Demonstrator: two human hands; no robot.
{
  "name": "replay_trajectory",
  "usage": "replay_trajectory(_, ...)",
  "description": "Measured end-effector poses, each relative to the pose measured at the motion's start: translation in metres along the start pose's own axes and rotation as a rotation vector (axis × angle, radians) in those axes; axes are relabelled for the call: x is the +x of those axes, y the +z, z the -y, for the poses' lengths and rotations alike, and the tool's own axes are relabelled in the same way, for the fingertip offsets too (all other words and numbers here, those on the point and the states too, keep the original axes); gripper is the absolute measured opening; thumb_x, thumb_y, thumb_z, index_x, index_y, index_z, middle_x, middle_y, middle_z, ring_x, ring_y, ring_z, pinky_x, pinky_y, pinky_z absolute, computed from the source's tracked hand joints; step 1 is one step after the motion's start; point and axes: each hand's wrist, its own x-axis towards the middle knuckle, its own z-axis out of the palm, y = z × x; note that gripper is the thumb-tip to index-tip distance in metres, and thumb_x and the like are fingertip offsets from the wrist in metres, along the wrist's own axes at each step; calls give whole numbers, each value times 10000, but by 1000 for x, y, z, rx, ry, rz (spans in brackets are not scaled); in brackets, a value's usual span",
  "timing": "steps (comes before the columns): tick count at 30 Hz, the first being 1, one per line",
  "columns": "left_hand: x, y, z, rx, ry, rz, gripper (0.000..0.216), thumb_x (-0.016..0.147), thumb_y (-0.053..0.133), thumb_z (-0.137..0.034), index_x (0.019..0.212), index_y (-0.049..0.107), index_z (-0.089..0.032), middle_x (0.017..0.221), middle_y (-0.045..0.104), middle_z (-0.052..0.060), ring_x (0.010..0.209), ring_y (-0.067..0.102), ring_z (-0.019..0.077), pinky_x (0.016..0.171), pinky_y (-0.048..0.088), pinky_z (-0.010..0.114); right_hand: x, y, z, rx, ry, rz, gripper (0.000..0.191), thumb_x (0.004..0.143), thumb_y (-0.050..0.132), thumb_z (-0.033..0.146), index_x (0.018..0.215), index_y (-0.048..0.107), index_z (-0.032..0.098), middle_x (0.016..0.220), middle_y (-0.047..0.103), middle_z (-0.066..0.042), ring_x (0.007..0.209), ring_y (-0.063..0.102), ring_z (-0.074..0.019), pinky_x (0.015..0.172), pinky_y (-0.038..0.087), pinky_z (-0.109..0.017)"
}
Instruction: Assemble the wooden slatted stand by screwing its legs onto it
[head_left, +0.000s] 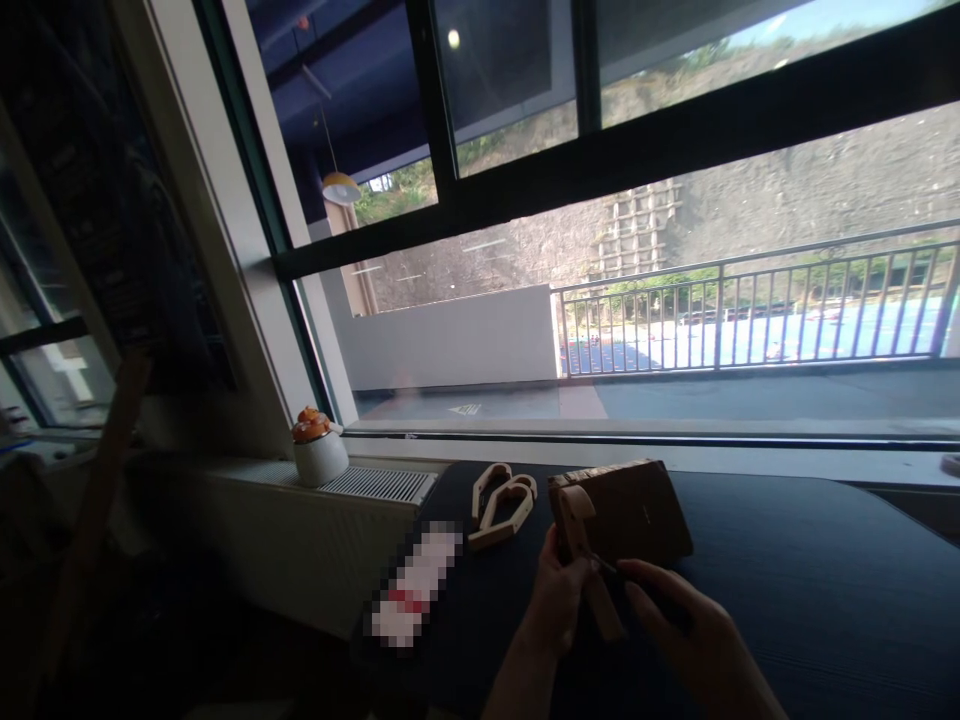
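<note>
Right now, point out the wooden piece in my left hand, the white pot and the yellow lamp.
Wooden piece (pixel 604 607), head view: its straight lower part.
White pot (pixel 321 461), head view: its pale body.
Yellow lamp (pixel 341 189), head view: its shade.

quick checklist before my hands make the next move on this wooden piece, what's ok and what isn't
1. Left hand gripping the wooden piece: ok.
2. Right hand holding the thin tool: ok.
3. Tool tip seated on the wood: cannot tell; it points at the piece near the left thumb, but the contact is too small and dark.
4. Wooden loops out of the way: ok, on the table apart from both hands.
5. Brown box clear of the wooden piece: cannot tell; they overlap in view.
6. Light on the hands: not ok, quite dim.
</note>
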Motion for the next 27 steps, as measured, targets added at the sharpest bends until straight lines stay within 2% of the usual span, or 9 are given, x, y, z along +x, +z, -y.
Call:
replay_trajectory(5,-1,1,1,3,12,-32,530,587,651,-83,1101,554,-163,877,627,40,803,576,159,746,444,262,2,3,0,-48,-33,14,310,848,517,405,1041,649,202,1027,685,-67,916,651,-206,768,528,-242)
replay_trajectory(8,0,1,2,10,42,-34,503,606,665,-104,1092,551,-166,888,622,40,808,573,155,758,443,260,3,1,6,-158,-75,31,261,874,501,390,1046,594,218,948,684,-45,807,658,-176,674,514,-227)
replay_trajectory(12,2,0,4,52,101,-46,530,632,688,-148,1135,523,-168,904,619,47,816,572,160,753,447,259,8,-7,18,-389,-328,85,136,915,462,304,982,556,232,852,638,-20,675,617,-144,573,429,-231)
replay_trajectory(16,2,-2,6,129,121,-99,571,639,710,-197,1173,508,-170,959,624,65,867,587,183,764,454,255,16,-16,26,-604,-606,103,184,914,393,157,927,565,219,744,581,-13,607,565,-154,534,347,-257)
replay_trajectory(19,2,-3,6,183,144,-90,591,674,693,-226,1218,473,-162,1053,617,92,964,581,213,815,457,269,20,-16,28,-643,-661,141,221,877,383,93,857,567,214,715,579,-14,588,553,-166,519,318,-266)
replay_trajectory(21,3,-4,8,206,165,-65,602,701,668,-231,1251,434,-158,1094,608,104,1000,574,223,840,456,283,19,-12,27,-574,-534,150,180,879,405,129,839,561,211,725,602,-15,604,576,-166,521,326,-261)
replay_trajectory(23,5,-6,10,227,185,-50,602,715,649,-224,1264,411,-158,1127,597,109,1033,563,232,861,453,291,17,-5,23,-438,-253,128,131,898,433,234,866,558,212,746,635,-16,640,610,-168,538,358,-252)
replay_trajectory(25,7,-8,13,244,201,-52,618,713,645,-210,1275,393,-159,1163,579,113,1074,544,238,877,448,293,15,0,20,-271,37,109,186,905,433,346,890,562,213,776,664,-19,686,635,-176,568,397,-249)
replay_trajectory(27,9,-9,15,252,207,-61,643,709,647,-203,1289,372,-156,1177,569,119,1080,540,240,879,447,298,15,1,19,-166,182,134,247,906,408,398,893,568,211,835,680,-32,758,648,-188,610,424,-253)
